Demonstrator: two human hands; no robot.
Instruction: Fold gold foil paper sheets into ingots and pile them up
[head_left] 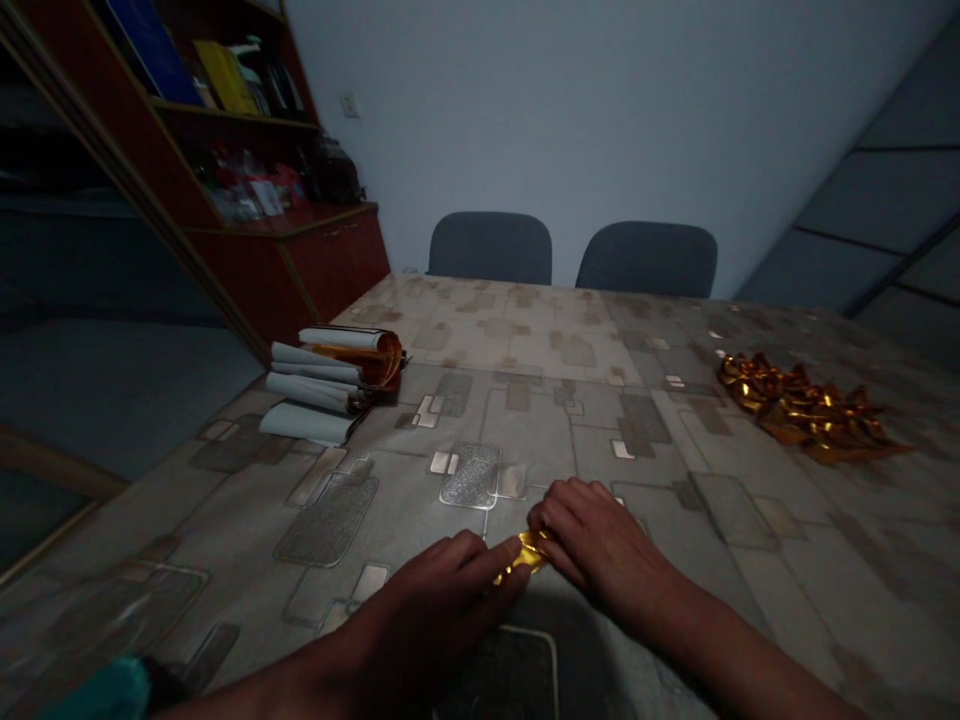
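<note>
A small piece of shiny gold foil paper (531, 552) is held between both hands just above the near middle of the table. My left hand (457, 585) pinches its left end between thumb and fingers. At its right end, my right hand (592, 535) is closed on it with bent fingers. The foil's ends are hidden under the fingertips. To the right on the table lies a row of folded gold foil pieces (814, 410). Rolled or folded sheets (322, 385), pale outside and gold inside, lie in a stack at the left.
The patterned table (517, 330) spreads ahead, with two grey chairs (491, 247) behind its far edge. A red-brown cabinet (330, 265) with shelves of items stands at the back left. A teal thing (101, 690) shows at the bottom left corner.
</note>
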